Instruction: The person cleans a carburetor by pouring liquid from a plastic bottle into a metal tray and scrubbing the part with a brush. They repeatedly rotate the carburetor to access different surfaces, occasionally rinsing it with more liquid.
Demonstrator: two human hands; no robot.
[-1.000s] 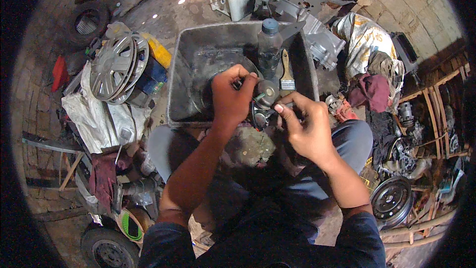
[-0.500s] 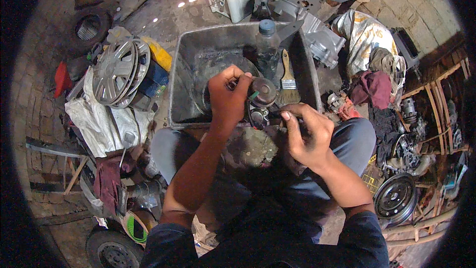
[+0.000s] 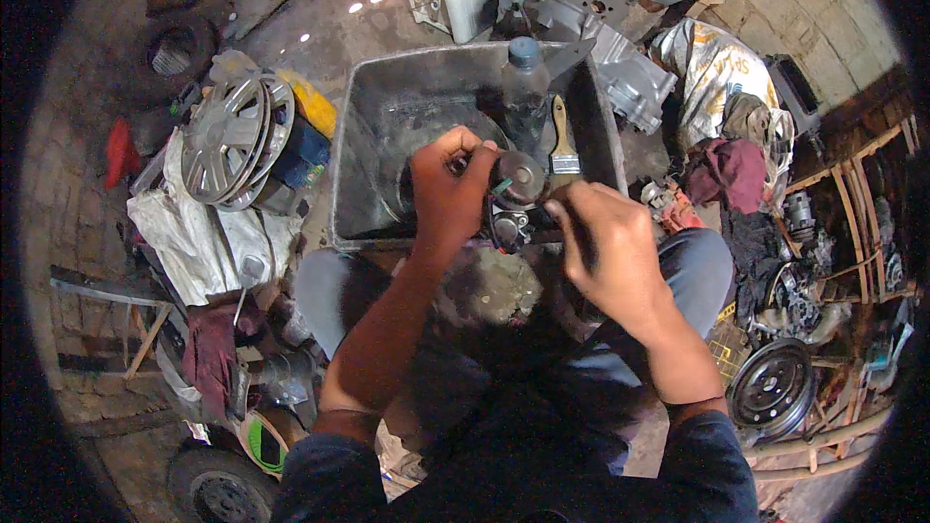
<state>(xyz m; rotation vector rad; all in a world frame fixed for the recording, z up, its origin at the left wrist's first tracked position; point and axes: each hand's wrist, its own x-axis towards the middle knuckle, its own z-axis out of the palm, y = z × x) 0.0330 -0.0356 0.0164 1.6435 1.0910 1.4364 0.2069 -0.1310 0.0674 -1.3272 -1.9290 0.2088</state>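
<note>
Over the near edge of a dark plastic tub (image 3: 426,66), my left hand (image 3: 451,184) is closed on a small metal engine part (image 3: 521,179). The part has a round, dark cap with a green mark and a silver housing below it. My right hand (image 3: 610,247) is closed close to the part's right side, thumb and forefinger together. Whatever those fingers pinch is hidden or too small to make out. Inside the tub stand a clear bottle (image 3: 524,97) with a blue cap and a paintbrush (image 3: 562,136) with a wooden handle.
Stacked wheel covers (image 3: 228,140) lean at the left beside a white sack (image 3: 194,232). Beyond the tub's far right corner lies a grey metal casing (image 3: 630,82). A maroon cloth (image 3: 727,174) and a black wheel rim (image 3: 772,387) are at the right.
My right hand has rolled over so more of its back shows, and its fingertips have risen slightly beside the part. The left hand and the part have shifted a little right.
</note>
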